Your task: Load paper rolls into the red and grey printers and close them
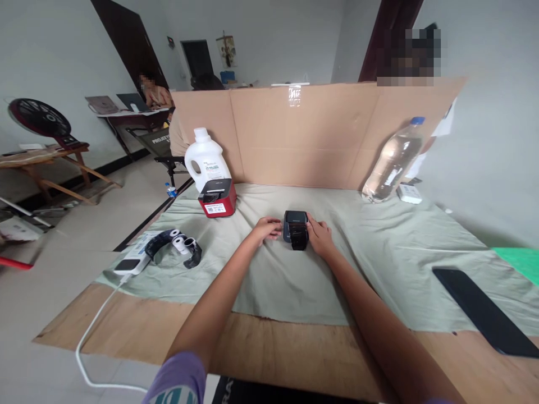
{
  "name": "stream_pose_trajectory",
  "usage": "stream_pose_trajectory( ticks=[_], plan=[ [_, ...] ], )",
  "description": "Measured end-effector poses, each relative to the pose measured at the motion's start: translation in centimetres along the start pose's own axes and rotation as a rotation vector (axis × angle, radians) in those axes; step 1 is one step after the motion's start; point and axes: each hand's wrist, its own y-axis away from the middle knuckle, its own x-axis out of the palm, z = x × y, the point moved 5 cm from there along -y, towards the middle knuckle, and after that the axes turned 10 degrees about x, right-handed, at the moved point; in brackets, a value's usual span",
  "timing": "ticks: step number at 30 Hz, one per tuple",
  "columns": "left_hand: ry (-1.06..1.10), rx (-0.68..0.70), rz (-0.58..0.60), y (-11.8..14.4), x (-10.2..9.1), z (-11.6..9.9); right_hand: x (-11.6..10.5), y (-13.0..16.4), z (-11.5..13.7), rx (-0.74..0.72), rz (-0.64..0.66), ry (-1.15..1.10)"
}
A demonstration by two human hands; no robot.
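A small black boxy device [296, 216] with a glossy dark front stands on the green cloth, in the middle of the table. Against its right side lies my right hand [320, 234], its fingers bent along the edge; part of the grip is hidden. My left hand [268, 229] is just left of the device, fingers loosely stretched toward it, with a small gap between. Farther left, a red box with a black top [223, 203] stands before a white jug [206, 160].
A cardboard panel [298, 137] closes off the back. At the right are a large clear bottle [393, 163], a small white box [409, 193] and a dark flat slab [484, 308]. On the left lie a black curved band [162, 241] and a cabled white device [131, 265]. People sit beyond.
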Motion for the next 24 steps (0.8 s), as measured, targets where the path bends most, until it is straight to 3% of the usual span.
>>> stream_pose_trajectory(
  ticks=[7, 12, 17, 24],
  plan=[
    [-0.106, 0.105, -0.047, -1.6, 1.4, 1.9, 0.1, 0.2, -0.2, -0.02, -0.008, 0.013],
    [-0.226, 0.299, -0.136, -1.2, 1.4, 2.0, 0.1, 0.1, -0.2, -0.016, -0.001, 0.029],
    [-0.348, 0.463, -0.111, -0.4, 1.2, 1.7, 0.1, 0.0, -0.1, 0.01, -0.007, 0.068],
    [-0.771, 0.485, -0.076, 0.3, 0.8, 1.7, 0.2, 0.0, 0.2, 0.015, -0.011, 0.139]
  ],
)
